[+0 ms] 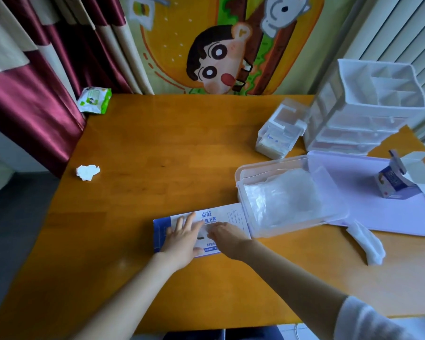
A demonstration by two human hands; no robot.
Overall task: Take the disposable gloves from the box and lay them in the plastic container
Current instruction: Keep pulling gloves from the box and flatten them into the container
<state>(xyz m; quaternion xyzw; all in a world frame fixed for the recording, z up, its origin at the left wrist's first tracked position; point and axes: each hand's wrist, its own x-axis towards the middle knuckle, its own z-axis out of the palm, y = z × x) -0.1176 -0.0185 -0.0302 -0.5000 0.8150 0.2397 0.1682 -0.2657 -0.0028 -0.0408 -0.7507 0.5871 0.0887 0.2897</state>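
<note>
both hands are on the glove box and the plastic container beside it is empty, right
Not empty: the head view shows clear gloves lying in the plastic container. The left hand and right hand are indeed on the glove box.

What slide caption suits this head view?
Left hand flat on the glove box, right hand at its opening, beside the plastic container holding gloves.

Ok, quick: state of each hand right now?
Left hand: open, pressing flat on the glove box.
Right hand: fingertips at the box opening; grip cannot be told.
</note>
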